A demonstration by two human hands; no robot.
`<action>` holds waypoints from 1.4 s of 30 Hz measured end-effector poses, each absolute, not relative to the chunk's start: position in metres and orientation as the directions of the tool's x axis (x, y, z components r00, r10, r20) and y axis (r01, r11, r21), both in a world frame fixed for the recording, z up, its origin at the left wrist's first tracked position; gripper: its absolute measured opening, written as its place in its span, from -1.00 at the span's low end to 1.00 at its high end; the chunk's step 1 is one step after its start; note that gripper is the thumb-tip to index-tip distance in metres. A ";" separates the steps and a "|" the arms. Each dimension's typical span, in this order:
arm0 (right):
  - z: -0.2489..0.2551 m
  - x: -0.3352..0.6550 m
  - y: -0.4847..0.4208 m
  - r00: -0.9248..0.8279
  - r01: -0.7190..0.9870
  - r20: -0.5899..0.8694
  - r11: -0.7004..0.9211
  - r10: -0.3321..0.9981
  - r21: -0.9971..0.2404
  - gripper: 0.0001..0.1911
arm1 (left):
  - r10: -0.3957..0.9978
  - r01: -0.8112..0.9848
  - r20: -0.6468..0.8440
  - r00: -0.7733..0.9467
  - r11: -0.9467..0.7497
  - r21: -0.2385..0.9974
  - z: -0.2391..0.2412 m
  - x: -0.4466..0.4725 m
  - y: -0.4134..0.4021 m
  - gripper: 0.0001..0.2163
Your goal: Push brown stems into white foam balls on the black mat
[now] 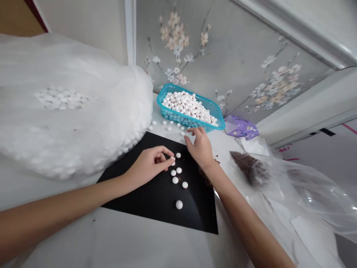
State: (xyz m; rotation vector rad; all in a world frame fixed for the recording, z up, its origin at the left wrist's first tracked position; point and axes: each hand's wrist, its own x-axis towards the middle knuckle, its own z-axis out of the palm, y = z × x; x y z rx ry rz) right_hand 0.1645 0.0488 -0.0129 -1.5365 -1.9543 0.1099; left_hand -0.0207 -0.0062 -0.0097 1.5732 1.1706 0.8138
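Note:
My left hand (pixel 152 163) rests on a black sheet (pixel 156 201) and pinches a small white round piece (pixel 173 159) between thumb and fingers. Several white pieces (pixel 176 180) lie on the sheet just right of it, one more lower down (pixel 179 204). My right hand (pixel 199 147) reaches toward the far edge of the sheet, fingers curled, its fingertips close to loose white pieces beside a turquoise basket (pixel 167 111) full of white pieces. What its fingers hold, if anything, is hidden.
A big clear bag of white pieces (pixel 64 108) fills the left. A clear plastic bag with dark brown bits (pixel 251 169) lies at the right, a purple packet (pixel 241 128) behind it. A flowered wall panel (pixel 237 56) stands behind the basket.

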 end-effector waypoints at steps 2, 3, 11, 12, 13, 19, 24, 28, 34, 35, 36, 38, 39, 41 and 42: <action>-0.019 0.165 0.066 -0.142 0.912 0.375 0.268 0.916 -0.311 -0.77 | 0.950 0.384 -0.003 0.313 -0.124 0.915 -0.012 -0.021 -0.007 -0.79; -0.021 0.165 0.071 -0.157 0.925 0.352 0.262 0.923 -0.275 -0.75 | 0.948 0.414 0.013 0.317 -0.151 0.898 -0.013 -0.022 -0.008 -0.80; -0.012 0.156 0.056 -0.222 0.878 0.378 0.353 0.898 -0.323 -0.79 | 0.944 0.444 -0.002 0.329 -0.152 0.883 -0.015 -0.021 -0.007 -0.75; -0.007 0.154 0.049 -0.226 0.853 0.390 0.375 0.893 -0.363 -0.80 | 0.946 0.431 -0.004 0.325 -0.144 0.891 -0.015 -0.022 -0.007 -0.74; -0.003 0.153 0.042 -0.231 0.825 0.394 0.394 0.890 -0.406 -0.81 | 0.945 0.411 -0.006 0.326 -0.136 0.901 -0.014 -0.022 -0.006 -0.74; 0.021 0.153 -0.007 -0.413 0.681 0.299 0.510 0.860 -0.526 -0.86 | 0.938 0.196 -0.047 0.345 -0.023 0.980 -0.006 -0.023 -0.005 -0.63; 0.031 0.163 -0.027 -0.459 0.684 0.252 0.520 0.852 -0.511 -0.87 | 0.872 0.123 -0.070 0.485 0.011 0.992 -0.005 -0.023 -0.005 -0.73; 0.043 0.185 -0.025 -0.428 0.738 0.205 0.472 0.880 -0.483 -0.82 | 0.869 0.105 -0.094 0.486 0.049 0.993 -0.004 -0.022 -0.004 -0.74; 0.048 0.225 -0.013 -0.356 0.892 -0.097 0.307 0.929 -0.332 -0.88 | 0.918 0.094 -0.142 0.372 0.115 0.989 -0.003 -0.021 -0.003 -0.74; 0.045 0.227 -0.012 -0.366 0.895 -0.143 0.305 0.920 -0.325 -0.87 | 0.919 0.098 -0.142 0.367 0.114 0.989 -0.003 -0.021 -0.003 -0.74; 0.041 0.227 -0.012 -0.377 0.893 -0.171 0.309 0.910 -0.326 -0.86 | 0.920 0.102 -0.141 0.366 0.111 0.989 -0.003 -0.021 -0.003 -0.74; 0.034 0.225 -0.013 -0.402 0.884 -0.192 0.324 0.895 -0.337 -0.83 | 0.921 0.112 -0.138 0.363 0.104 0.988 -0.004 -0.021 -0.003 -0.74; 0.032 0.222 -0.014 -0.407 0.881 -0.190 0.329 0.893 -0.340 -0.82 | 0.923 0.116 -0.136 0.361 0.101 0.988 -0.004 -0.021 -0.003 -0.74; 0.029 0.218 -0.014 -0.407 0.877 -0.175 0.330 0.897 -0.348 -0.82 | 0.923 0.118 -0.134 0.359 0.098 0.988 -0.004 -0.021 -0.003 -0.75; 0.028 0.216 -0.014 -0.399 0.879 -0.171 0.322 0.901 -0.351 -0.83 | 0.923 0.113 -0.133 0.361 0.099 0.989 -0.004 -0.021 -0.003 -0.75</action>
